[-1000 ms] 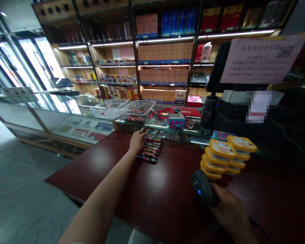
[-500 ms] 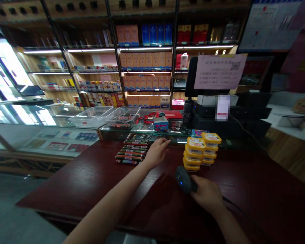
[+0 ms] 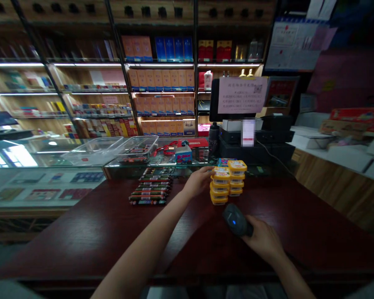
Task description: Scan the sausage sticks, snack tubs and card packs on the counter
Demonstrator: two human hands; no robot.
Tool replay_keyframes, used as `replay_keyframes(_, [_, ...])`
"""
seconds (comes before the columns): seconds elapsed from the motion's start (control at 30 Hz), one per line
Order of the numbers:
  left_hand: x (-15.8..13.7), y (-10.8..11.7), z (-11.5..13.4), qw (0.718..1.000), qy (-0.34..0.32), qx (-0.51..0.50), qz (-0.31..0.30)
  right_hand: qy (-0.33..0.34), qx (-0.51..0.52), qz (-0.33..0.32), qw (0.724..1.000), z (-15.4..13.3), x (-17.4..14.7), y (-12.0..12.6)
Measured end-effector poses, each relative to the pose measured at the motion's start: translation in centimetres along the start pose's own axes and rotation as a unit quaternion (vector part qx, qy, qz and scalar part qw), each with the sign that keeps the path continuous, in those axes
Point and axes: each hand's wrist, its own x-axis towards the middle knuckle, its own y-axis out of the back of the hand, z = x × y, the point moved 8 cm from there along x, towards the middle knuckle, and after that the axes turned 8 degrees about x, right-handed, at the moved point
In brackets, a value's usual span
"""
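Note:
Two stacks of yellow-lidded plastic tubs [image 3: 220, 187] stand side by side on the dark red counter [image 3: 187, 232]. My left hand [image 3: 198, 182] reaches to the left stack, fingers stretched out at its upper left side; whether they touch the tubs I cannot make out. Wrapped in my right hand [image 3: 263, 237] is a dark barcode scanner [image 3: 235, 220] with a blue light, held in front of the stacks. A row of dark green stick-shaped packets [image 3: 151, 189] lies to the left of my left hand.
Behind the counter runs a glass ledge with clear plastic bins [image 3: 137, 148], a small blue box [image 3: 183, 154] and a dark bottle [image 3: 213, 139]. A monitor with a pink paper sign [image 3: 241, 95] stands at the back right. Shelves of boxed goods line the wall.
My left hand has moved right, from beside the stick packets to the left stack of tubs. The scanner has shifted slightly right relative to the stacks. The view has turned right.

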Motion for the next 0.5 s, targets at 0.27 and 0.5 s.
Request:
replay_keyframes(0.27, [0.2, 0.2, -0.1, 0.998, 0.014, -0.049, 0.048, -0.035, 0.012, 0.016, 0.999, -0.6, -0.6, 1.3])
replay_keyframes(0.5, [-4.0, 5.5, -1.8, 0.968, 0.140, -0.004, 0.210, -0.014, 0.061, 0.020, 0.998, -1.7, -0.5, 1.4])
